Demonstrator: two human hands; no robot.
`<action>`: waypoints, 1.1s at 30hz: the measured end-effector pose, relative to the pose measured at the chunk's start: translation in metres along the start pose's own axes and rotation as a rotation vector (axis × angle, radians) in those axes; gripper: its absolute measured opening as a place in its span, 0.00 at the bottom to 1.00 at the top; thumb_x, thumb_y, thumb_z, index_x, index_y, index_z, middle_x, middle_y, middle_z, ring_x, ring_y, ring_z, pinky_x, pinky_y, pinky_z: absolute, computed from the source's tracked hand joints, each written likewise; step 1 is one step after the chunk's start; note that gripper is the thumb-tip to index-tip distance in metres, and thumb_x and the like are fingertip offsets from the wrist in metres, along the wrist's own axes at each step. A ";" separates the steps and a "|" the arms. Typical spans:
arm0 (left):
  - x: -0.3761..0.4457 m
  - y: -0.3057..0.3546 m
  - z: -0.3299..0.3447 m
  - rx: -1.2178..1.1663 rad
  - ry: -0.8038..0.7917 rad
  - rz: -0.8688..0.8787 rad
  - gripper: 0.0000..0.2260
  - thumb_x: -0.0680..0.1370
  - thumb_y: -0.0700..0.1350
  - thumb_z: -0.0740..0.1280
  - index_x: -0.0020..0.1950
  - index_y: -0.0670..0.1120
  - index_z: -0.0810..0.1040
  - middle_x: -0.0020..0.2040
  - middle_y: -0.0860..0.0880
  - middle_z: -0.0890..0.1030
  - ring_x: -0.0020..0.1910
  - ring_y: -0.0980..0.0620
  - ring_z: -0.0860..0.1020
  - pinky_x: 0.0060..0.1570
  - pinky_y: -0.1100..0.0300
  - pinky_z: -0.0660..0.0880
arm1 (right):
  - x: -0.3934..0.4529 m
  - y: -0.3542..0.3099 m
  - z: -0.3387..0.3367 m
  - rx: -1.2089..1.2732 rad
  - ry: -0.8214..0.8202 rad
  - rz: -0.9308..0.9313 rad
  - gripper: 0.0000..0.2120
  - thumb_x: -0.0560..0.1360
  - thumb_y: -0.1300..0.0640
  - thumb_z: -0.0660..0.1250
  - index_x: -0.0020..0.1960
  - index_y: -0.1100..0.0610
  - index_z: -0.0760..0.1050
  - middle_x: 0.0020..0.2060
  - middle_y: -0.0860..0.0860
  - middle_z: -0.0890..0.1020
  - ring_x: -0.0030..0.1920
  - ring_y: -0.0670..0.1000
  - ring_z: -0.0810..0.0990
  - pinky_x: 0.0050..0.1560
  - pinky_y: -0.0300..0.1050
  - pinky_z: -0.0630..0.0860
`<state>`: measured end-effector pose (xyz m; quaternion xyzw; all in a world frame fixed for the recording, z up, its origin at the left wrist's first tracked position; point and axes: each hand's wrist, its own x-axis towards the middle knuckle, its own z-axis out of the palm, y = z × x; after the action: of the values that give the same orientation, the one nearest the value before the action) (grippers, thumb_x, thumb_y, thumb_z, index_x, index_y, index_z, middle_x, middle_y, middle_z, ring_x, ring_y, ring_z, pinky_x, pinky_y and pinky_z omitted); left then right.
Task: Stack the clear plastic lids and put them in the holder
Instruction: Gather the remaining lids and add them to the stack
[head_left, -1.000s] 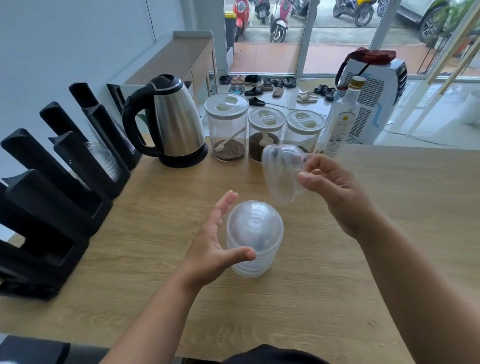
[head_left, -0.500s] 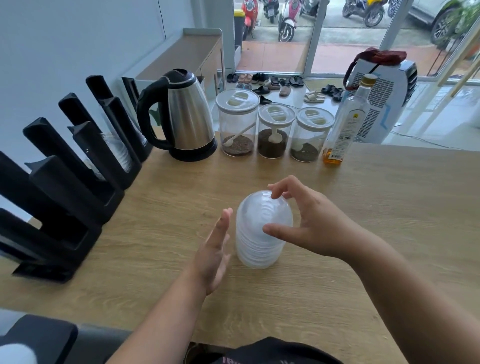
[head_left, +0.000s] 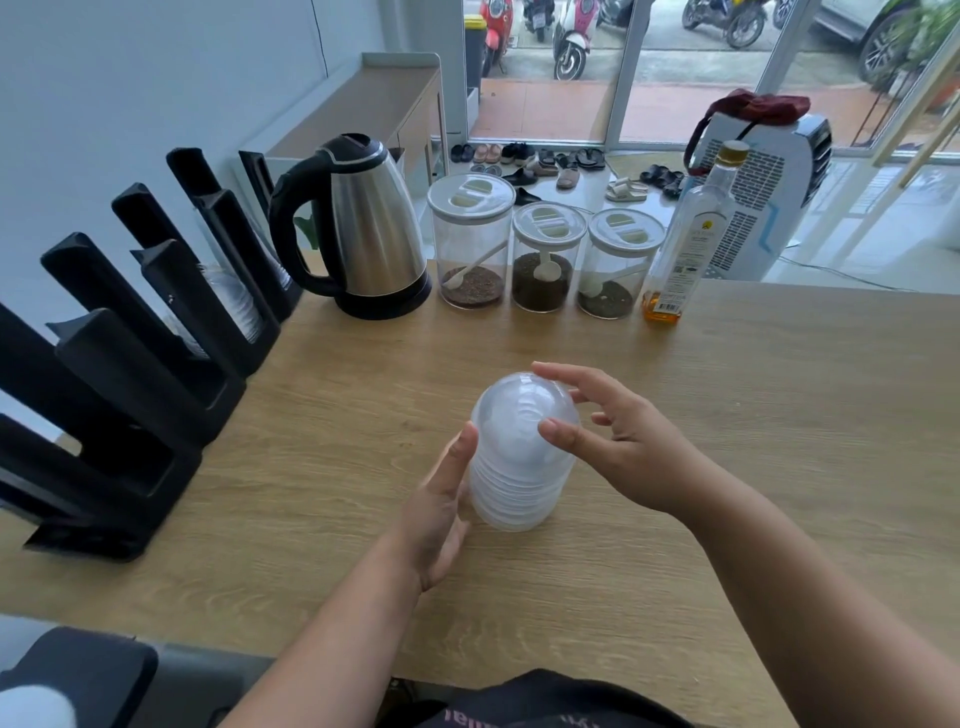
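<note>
Our released left hand (head_left: 441, 506) and right hand (head_left: 618, 441) touch the stacked clear domed plastic lids (head_left: 522, 457) on the light wooden desk (head_left: 753, 415), glass doors (head_left: 691, 67) beyond.

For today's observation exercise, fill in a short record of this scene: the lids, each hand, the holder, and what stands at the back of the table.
lids: clear domed stack of lids, upright on the wooden table
left hand: fingers straight, against the stack's left side
right hand: fingertips on the top lid
holder: black, at table's left, some lids inside
back row: kettle, three jars, bottle
</note>
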<state>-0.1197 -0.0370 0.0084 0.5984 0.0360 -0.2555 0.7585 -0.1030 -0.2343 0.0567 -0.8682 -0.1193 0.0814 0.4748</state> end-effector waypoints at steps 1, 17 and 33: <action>0.000 0.000 0.000 0.004 -0.003 0.002 0.20 0.73 0.62 0.54 0.62 0.60 0.73 0.48 0.67 0.84 0.45 0.71 0.81 0.32 0.72 0.77 | 0.001 0.001 0.000 0.015 0.003 0.010 0.28 0.71 0.35 0.65 0.70 0.36 0.68 0.66 0.35 0.73 0.67 0.37 0.69 0.61 0.33 0.66; 0.009 -0.006 -0.005 -0.112 0.022 -0.038 0.24 0.66 0.73 0.61 0.57 0.63 0.77 0.50 0.65 0.85 0.47 0.70 0.82 0.49 0.57 0.69 | 0.011 0.022 0.009 0.545 0.109 0.299 0.31 0.74 0.32 0.58 0.75 0.36 0.58 0.75 0.49 0.65 0.74 0.50 0.64 0.71 0.50 0.60; 0.017 0.015 0.009 -0.182 -0.010 -0.109 0.35 0.77 0.70 0.47 0.67 0.49 0.77 0.62 0.42 0.82 0.63 0.42 0.80 0.61 0.46 0.76 | 0.014 0.030 0.046 0.857 0.055 0.699 0.29 0.64 0.24 0.60 0.58 0.40 0.73 0.50 0.51 0.77 0.58 0.53 0.70 0.71 0.66 0.51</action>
<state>-0.1008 -0.0491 0.0181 0.5227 0.0877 -0.2951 0.7949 -0.0968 -0.2092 0.0064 -0.5870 0.2322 0.2527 0.7332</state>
